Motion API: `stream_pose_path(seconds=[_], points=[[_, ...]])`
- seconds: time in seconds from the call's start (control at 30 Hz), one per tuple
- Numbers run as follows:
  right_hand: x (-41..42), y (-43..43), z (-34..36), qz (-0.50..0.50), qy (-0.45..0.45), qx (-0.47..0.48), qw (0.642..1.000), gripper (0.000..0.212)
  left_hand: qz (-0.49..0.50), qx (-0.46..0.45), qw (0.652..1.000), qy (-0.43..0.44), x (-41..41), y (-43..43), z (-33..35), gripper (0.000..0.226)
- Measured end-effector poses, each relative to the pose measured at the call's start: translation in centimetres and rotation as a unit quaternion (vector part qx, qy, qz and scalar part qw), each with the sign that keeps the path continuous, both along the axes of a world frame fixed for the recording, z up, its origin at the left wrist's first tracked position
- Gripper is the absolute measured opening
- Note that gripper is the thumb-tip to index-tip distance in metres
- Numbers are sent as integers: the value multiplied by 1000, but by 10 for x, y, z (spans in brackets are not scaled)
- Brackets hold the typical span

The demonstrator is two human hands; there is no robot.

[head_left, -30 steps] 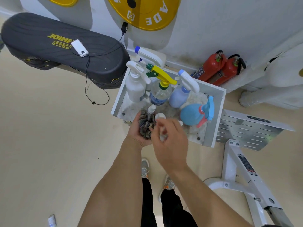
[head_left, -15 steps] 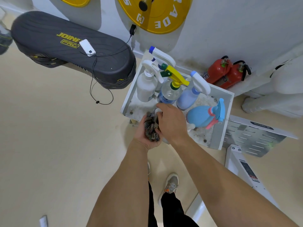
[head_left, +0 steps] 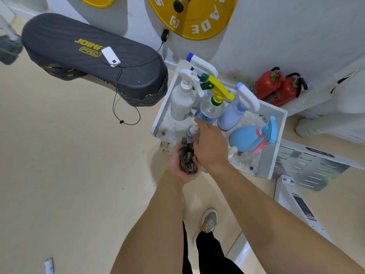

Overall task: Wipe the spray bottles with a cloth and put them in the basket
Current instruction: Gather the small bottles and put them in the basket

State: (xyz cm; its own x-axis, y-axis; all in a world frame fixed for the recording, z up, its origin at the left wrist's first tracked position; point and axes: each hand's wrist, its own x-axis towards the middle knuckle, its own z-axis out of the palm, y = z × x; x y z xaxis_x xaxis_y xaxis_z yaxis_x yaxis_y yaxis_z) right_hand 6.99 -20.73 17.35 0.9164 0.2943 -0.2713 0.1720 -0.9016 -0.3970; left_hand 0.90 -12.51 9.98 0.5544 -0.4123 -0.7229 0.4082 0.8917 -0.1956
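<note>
My left hand (head_left: pixel 175 165) grips a dark crumpled cloth (head_left: pixel 186 157) wrapped round the lower part of a small purple spray bottle (head_left: pixel 192 133) with a white cap. My right hand (head_left: pixel 211 147) lies over it from the right, thumb and index finger pinching the bottle's top. Both hands hover at the near left edge of the white basket (head_left: pixel 273 147). Inside stand a white bottle (head_left: pixel 181 99), a clear bottle with a yellow trigger (head_left: pixel 210 109) and a lilac bottle (head_left: pixel 230 115). A blue bottle with a pink trigger (head_left: pixel 247 138) lies on its side.
Another spray bottle with a blue nozzle (head_left: pixel 199 62) stands behind the basket at the wall. A black step platform (head_left: pixel 79 56) with a white power bank (head_left: pixel 110 56) is on the left. Two red fire extinguishers (head_left: pixel 276 88), a grey perforated plate (head_left: pixel 308 167) and a white frame (head_left: pixel 296 206) are on the right.
My right hand moved forward from in front of the cloth to over the small bottle's top. The left hand kept hold of the cloth. The view has moved closer to the basket.
</note>
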Motion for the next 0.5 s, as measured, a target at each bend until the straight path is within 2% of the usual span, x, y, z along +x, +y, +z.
stream_pose_path(seconds=[0.13, 0.23, 0.37, 0.5], points=[[-3, -3, 1, -17, 14, 59, 998, 76, 6, 1, 1000, -1, -1, -1, 6, 37], [-4, -8, 1, -40, 11, 60, 997, 80, 3, 0, 1000, -4, -2, 0, 13, 37], [-6, -15, 4, -54, 3, 7, 999, 59, -7, -3, 1000, 1, -5, 4, 9, 36], [-5, -15, 8, -56, 4, 27, 998, 50, -14, 4, 1000, 15, -5, 7, 13, 36]])
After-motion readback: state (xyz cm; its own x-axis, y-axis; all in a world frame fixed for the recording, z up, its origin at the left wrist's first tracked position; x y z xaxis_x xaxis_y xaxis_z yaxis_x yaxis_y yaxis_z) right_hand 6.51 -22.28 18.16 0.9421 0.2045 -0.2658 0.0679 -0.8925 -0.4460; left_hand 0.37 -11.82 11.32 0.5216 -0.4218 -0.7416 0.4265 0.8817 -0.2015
